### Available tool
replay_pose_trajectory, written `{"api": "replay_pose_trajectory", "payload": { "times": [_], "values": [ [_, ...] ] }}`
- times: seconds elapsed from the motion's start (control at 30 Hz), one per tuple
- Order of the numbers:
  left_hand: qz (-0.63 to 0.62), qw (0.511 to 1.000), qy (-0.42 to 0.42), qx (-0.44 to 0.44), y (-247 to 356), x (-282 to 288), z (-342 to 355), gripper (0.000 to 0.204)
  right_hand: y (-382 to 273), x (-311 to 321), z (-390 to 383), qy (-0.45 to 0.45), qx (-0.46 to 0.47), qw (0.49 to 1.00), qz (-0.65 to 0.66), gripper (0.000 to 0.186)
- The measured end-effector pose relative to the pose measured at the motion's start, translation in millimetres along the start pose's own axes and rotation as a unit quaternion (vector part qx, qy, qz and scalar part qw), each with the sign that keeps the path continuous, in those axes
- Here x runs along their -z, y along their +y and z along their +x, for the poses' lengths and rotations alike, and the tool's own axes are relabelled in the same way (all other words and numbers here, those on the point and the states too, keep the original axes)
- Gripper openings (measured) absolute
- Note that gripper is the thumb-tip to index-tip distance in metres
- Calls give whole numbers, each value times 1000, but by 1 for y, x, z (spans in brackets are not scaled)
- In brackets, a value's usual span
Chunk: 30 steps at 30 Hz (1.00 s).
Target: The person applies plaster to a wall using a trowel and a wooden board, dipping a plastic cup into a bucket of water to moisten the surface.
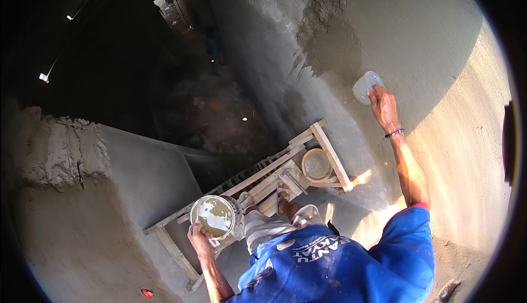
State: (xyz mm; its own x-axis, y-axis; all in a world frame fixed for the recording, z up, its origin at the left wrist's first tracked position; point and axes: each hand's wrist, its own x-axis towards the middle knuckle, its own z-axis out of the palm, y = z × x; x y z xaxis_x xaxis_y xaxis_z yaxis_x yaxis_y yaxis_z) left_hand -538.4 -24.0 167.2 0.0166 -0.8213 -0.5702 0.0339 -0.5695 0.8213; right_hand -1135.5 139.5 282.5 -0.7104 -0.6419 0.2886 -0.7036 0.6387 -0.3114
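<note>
My right hand reaches out to the plastered wall on the right. Its fingers are closed on the edge of a rounded, translucent plastic cup, held close to the wall; whether anything is inside cannot be made out. Low on the left, my left hand grips the near rim of a pale bucket. Cloudy greenish liquid fills much of the bucket and reflects light. A dark, rough patch marks the wall beyond the cup.
My feet stand on a wooden plank scaffold. A round tub sits at its right end, beside the frame. Beyond lies a dark, lower room. On the left is a wall with a broken, rough top.
</note>
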Motion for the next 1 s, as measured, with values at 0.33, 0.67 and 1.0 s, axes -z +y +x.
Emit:
{"api": "replay_pose_trajectory", "payload": {
  "times": [0.33, 0.67, 1.0],
  "values": [
    [-11, 999, -29, 7, 3, 0, 6, 16, -12, 46, -42, -146, -29, 989, 17, 18],
    [4, 998, -60, -10, 15, -6, 12, 17, 1, 80, 14, -75, -163, 978, 108, 23],
    [52, 994, -98, 10, 17, -28, 35, 25, 35, 147, -179, -10, -170, 985, 4, 14]
  ]
}}
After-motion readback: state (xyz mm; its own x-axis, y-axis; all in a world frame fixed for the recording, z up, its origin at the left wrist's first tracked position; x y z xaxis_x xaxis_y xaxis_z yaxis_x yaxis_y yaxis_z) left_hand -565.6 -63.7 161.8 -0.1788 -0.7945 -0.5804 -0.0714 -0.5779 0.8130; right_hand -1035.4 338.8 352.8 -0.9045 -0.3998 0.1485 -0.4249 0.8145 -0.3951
